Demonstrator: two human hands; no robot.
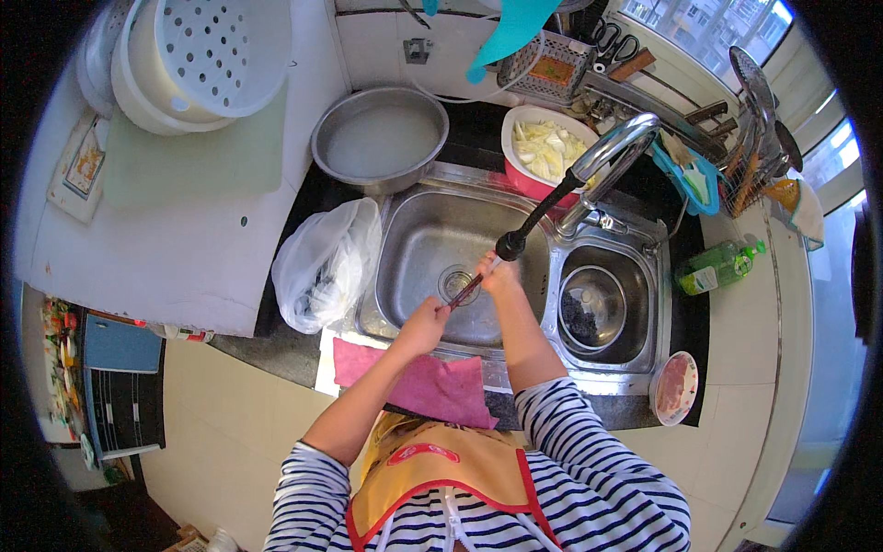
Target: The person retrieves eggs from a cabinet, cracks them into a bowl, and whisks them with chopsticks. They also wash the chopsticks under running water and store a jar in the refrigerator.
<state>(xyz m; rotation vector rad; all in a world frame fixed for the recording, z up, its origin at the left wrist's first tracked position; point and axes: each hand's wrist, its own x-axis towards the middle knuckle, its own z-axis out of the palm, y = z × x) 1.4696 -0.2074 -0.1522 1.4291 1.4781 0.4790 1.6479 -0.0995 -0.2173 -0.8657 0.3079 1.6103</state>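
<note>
Over the large sink basin, both hands hold slim dark-brown chopsticks; their exact number is unclear. My left hand grips the lower-left end. My right hand is closed around the upper end, right below the black nozzle of the chrome faucet, and looks slightly blurred. A pale streak, apparently water, runs from the nozzle to the fingers. Beneath the chopsticks is the drain. A pink cloth lies over the counter's front edge, under my left forearm.
Left of the basin stand a white plastic bag and a metal basin of cloudy liquid. Behind is a pink-and-white tub of cut vegetables. The small sink holds a steel bowl. Rightward are a green pump bottle and a meat bowl.
</note>
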